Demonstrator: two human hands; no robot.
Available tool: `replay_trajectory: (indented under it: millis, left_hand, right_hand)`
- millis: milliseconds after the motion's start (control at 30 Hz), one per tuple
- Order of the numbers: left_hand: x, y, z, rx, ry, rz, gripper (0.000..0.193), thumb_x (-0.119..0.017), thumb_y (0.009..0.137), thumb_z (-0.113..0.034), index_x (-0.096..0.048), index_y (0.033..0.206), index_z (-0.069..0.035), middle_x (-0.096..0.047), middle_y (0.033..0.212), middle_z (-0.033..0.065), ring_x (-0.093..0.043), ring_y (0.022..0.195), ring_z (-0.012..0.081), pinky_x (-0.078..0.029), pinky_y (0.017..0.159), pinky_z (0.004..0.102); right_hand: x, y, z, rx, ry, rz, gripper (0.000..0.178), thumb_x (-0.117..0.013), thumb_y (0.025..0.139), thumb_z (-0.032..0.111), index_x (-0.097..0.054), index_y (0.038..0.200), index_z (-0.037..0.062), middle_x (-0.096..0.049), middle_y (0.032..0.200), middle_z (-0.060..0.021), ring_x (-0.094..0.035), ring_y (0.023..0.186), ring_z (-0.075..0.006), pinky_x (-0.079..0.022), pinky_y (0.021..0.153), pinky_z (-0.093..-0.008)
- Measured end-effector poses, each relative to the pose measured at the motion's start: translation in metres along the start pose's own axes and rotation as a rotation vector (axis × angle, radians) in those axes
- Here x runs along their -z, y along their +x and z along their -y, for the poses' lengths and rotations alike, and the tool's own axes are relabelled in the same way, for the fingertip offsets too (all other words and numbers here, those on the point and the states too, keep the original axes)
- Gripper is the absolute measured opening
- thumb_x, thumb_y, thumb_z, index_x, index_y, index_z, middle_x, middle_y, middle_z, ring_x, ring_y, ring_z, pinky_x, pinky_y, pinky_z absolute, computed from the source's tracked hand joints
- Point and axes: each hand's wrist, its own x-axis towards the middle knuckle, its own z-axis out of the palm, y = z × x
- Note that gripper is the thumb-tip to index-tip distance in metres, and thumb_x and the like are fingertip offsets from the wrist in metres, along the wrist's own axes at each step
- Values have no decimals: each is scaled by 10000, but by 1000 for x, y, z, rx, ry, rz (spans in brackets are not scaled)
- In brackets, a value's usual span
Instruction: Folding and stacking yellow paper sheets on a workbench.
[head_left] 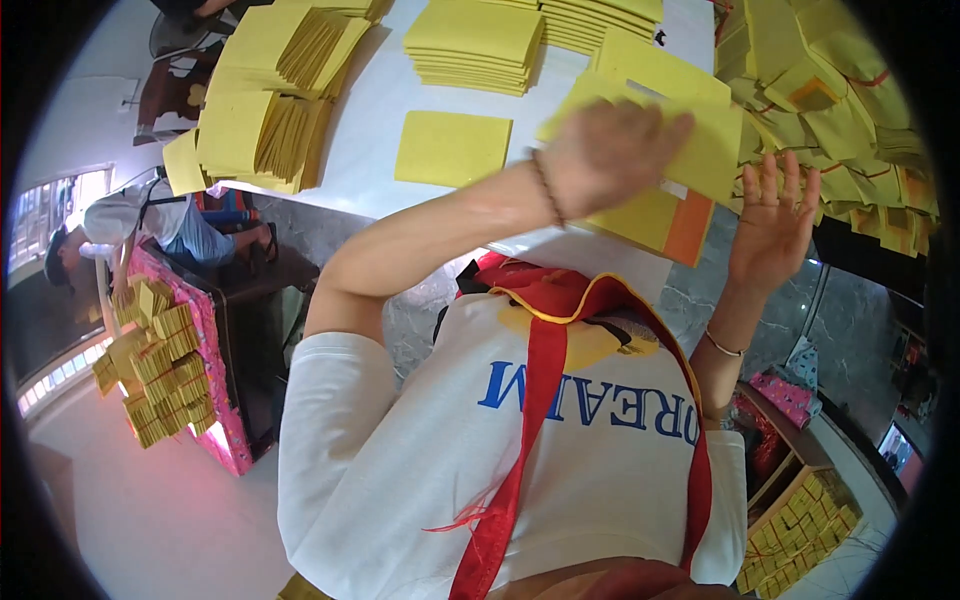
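Note:
Over the large yellow paper sheet [705,150] at the table's right, my left hand [615,155] reaches across with its back up. Motion smears its fingers, and what lies under them is hidden. My right hand [775,225] is raised at the sheet's right edge, palm showing and fingers apart, with nothing in it. Beneath the sheet is a yellow paper piece with an orange strip [688,228], jutting out at the near side. A single folded yellow paper piece [453,147] lies flat left of my left hand.
Stacks of folded yellow paper [470,50] stand along the white table [365,130], with fanned bundles [265,130] at its left. More yellow bundles [830,100] crowd the right side. A seated person [150,225] is by a pink-covered table [215,360] at far left.

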Motion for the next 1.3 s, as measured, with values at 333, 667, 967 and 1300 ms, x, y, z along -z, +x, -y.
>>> replay_trajectory:
  millis: [333, 667, 967, 1300]
  left_hand:
    - [7, -185, 85, 174, 298, 150, 593, -612, 633, -39, -507, 1216, -54, -570, 1124, 109, -546, 999, 259, -445, 818, 357]
    - [-12, -212, 93, 292, 169, 414, 553, -594, 719, -184, -466, 1247, -80, -466, 1254, 130, -441, 1125, 277, -355, 925, 410]
    - [-20, -214, 115, 182, 207, 523, 616, -503, 834, -476, -405, 1305, -93, -394, 1320, 138, -364, 1199, 291, -293, 979, 434]
    - [-27, -212, 115, 256, 194, 463, 498, -498, 851, -426, -462, 1259, -143, -419, 1294, 94, -358, 1199, 264, -298, 964, 418]
  right_hand:
    - [30, -17, -11, -170, -181, -54, 335, -443, 939, 148, -419, 1249, 24, -560, 1128, -118, -549, 1034, -213, -446, 851, -340]
    - [28, -18, -18, -200, -243, -91, 282, -481, 925, 131, -495, 1189, 33, -590, 1075, -91, -573, 964, -174, -448, 818, -314]
    - [26, -13, -27, -227, -277, -95, 261, -497, 913, 111, -526, 1162, 39, -611, 1036, -80, -578, 944, -156, -433, 783, -277]
    - [9, -14, -29, -11, -618, 128, 197, -557, 877, 112, -593, 1047, 19, -624, 986, -61, -570, 898, -123, -432, 808, -256]
